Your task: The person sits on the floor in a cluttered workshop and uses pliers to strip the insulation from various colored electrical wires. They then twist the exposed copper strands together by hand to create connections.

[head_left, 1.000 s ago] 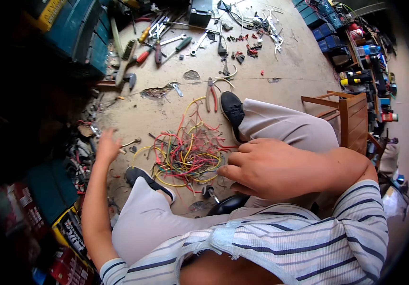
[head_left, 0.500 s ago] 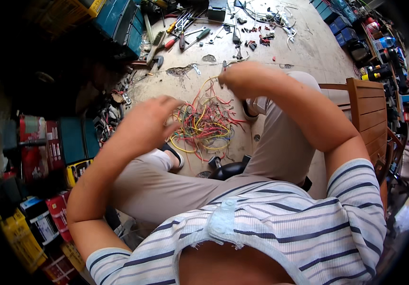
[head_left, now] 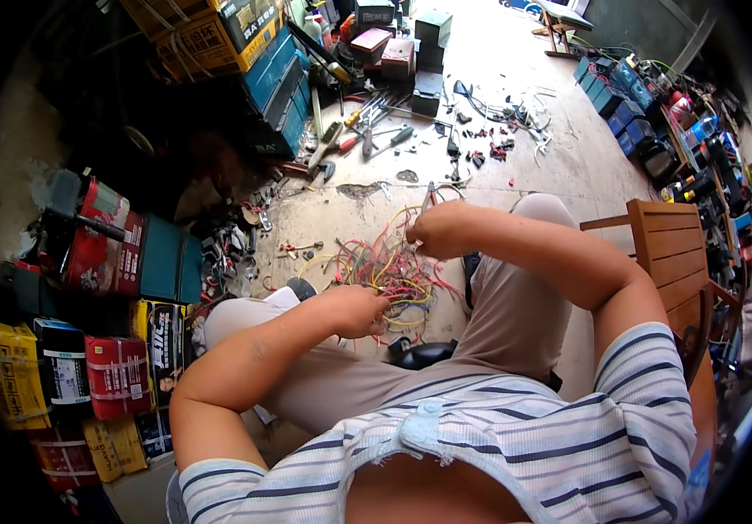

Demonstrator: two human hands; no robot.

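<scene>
A loose tangle of thin red, yellow and dark wires (head_left: pixel 406 275) lies on the floor between my legs. Over its near left edge, my left hand (head_left: pixel 356 311) is closed with its fingertips at the wires. Whatever they pinch is too small to make out. My right hand (head_left: pixel 442 230) is wrapped round a pliers-like tool (head_left: pixel 431 196) at the pile's far right side. Part of this tool sticks up past the fist; the rest is hidden by my fingers.
Screwdrivers (head_left: pixel 400 137) and a brush (head_left: pixel 325 145) lie beyond the wires, near dark batteries (head_left: pixel 427 93). Small black and red parts (head_left: pixel 500 148) are scattered farther right. Boxed batteries (head_left: pixel 119 375) line my left; a wooden chair (head_left: pixel 668 262) stands at my right.
My left hand has come down from above the pile to its near edge, and its spread fingers have closed. My right hand still grips the tool. The view has tilted up.
</scene>
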